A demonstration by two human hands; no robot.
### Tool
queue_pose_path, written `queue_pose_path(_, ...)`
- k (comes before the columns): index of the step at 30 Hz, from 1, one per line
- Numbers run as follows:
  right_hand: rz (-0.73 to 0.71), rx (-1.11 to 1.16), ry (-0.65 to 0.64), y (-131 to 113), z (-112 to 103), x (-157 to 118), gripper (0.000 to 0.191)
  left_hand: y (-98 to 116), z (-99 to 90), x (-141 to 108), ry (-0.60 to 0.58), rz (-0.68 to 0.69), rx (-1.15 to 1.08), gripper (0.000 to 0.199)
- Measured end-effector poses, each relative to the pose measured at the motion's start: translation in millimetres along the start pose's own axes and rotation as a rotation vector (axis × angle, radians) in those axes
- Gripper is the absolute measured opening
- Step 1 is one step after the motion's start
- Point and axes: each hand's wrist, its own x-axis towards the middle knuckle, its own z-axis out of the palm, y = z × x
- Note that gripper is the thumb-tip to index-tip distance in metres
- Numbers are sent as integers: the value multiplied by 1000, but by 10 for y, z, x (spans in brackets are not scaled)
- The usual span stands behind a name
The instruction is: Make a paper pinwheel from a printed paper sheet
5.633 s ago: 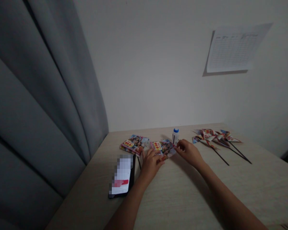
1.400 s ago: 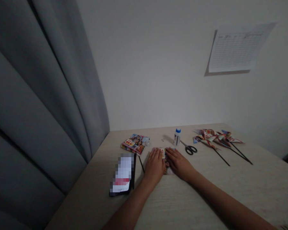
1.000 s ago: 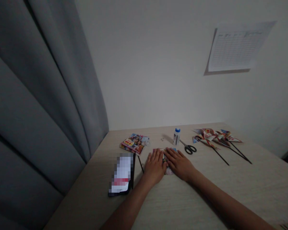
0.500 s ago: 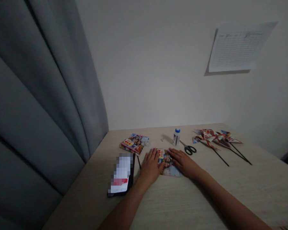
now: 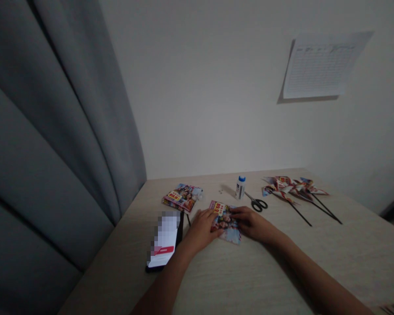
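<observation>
A colourful printed paper [image 5: 229, 225] with a yellow price patch lies flat on the table in front of me. My left hand [image 5: 202, 229] rests on its left side, the fingers spread and the thumb over the lower part. At the right edge of the paper is my right hand [image 5: 251, 224], its fingers bent and drawn together; whether they pinch the edge is too small to tell. Just beyond my right hand lie scissors [image 5: 258, 204] with black handles, beside an upright white glue bottle [image 5: 240, 188] with a blue cap.
Left of my hands is a phone [image 5: 164, 240] with a lit screen, and behind it a stack of printed papers [image 5: 183, 197]. A dark stick [image 5: 188, 219] lies between. Paper pinwheels [image 5: 290, 189] on dark sticks lie at the right of the table [image 5: 230, 280].
The paper has turned slightly, and more of its upper left shows. My right hand's fingers have gone from lying flat to bent at its edge. The view has shifted a little.
</observation>
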Motion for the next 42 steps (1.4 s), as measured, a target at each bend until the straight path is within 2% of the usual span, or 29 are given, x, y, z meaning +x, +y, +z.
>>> queue_pose_path(4,21,28,-49,2,-65,-18,51,-80,3,-4,-115,-24,-45,81)
queue_pose_path(7,21,42,-54,11,-94,-18,50,-106,14,0,-135,-29,-75,88)
queue_pose_path(10,14,34,-26,24,-106,-15,47,-92,2,-4,-99,-27,-79,80)
queue_pose_path(14,32,4,0,51,-130,-23,41,-40,-59,-8,14,-40,-78,50)
queue_pose_path(17,67,-20,39,72,-151,-24,29,-9,-100,9,51,-48,-75,32)
queue_pose_path(24,173,-146,110,54,-97,29,37,19,-71,53,119,-29,18,36)
queue_pose_path(30,259,-264,190,27,20,62,34,73,-45,68,164,-96,49,39)
queue_pose_path(37,307,-259,250,59,113,81,29,112,-21,93,141,-149,99,47)
queue_pose_path(42,321,-392,247,-26,76,67,27,91,28,109,146,-116,103,36)
